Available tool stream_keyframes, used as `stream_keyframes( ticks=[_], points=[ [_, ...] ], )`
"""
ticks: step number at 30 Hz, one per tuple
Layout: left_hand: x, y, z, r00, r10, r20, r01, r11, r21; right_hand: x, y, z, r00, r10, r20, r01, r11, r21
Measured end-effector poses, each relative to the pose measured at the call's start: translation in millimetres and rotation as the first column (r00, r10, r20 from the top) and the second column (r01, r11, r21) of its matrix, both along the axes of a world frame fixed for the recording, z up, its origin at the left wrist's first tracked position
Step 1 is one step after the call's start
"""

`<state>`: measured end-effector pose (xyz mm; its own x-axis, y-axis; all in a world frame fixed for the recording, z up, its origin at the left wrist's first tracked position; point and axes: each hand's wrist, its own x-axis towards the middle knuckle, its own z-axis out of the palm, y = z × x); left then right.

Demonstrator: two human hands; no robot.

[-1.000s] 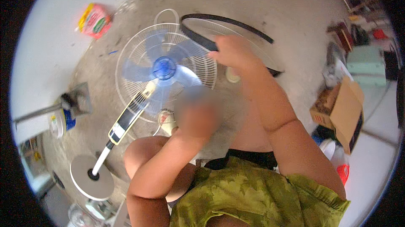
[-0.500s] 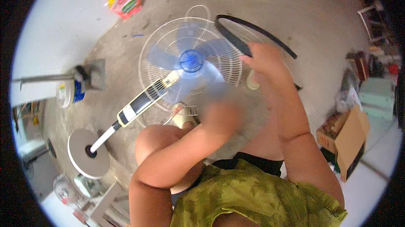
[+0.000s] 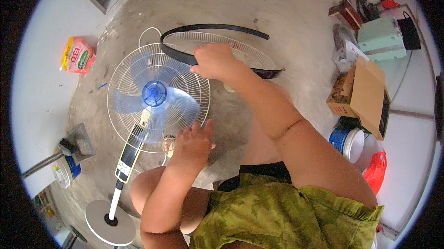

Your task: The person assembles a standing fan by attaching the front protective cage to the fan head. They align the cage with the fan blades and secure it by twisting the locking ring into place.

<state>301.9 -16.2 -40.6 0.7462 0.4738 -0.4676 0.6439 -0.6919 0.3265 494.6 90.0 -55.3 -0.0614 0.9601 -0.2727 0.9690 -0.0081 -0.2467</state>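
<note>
Head view shows a pedestal fan (image 3: 155,95) lying flat on the concrete floor (image 3: 286,13), its translucent blue blades (image 3: 152,94) bare over the white rear grille (image 3: 125,75). The camera has swung since a second ago, so the fan sits lower and further left in the picture, and the left hand, blurred with motion half a second ago, is now sharp and settled. The right hand has kept its place on the detached front grille (image 3: 222,47) throughout, which suggests the cover is being steadied beside the fan rather than carried off.

The right hand (image 3: 213,61) curls shut over the near edge of that front grille's black rim, fingers wrapped around it; the grille lies just beyond the fan head, touching or overlapping its far edge (which of the two I cannot tell). The left hand (image 3: 194,140) is loosely open, fingers spread, resting at the lower right edge of the rear grille and gripping nothing.

Around them: a white round base (image 3: 111,223) on the fan's pole, a cardboard box (image 3: 360,94), a blue-and-white bucket (image 3: 348,142) and a pink packet (image 3: 77,56).
</note>
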Motion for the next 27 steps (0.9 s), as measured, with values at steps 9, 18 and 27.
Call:
stream_keyframes(
  ticks=[9, 18, 27],
  points=[
    [-2.1, 2.7, -0.9, 0.999, -0.045, 0.010, 0.045, 0.998, 0.046, 0.3, 1.0, 4.1, 1.000, -0.007, -0.025, 0.006, 1.000, -0.030],
    [-7.7, 1.1, -9.7, 0.993, -0.068, 0.092, 0.053, 0.987, 0.153, -1.3, 2.4, 3.1, 1.000, 0.027, 0.003, -0.027, 0.999, -0.023],
    [-8.4, 2.1, -7.7, 0.997, -0.052, 0.049, 0.046, 0.992, 0.120, -4.5, 3.5, 1.6, 0.999, 0.033, -0.002, -0.033, 0.999, -0.014]
  ],
)
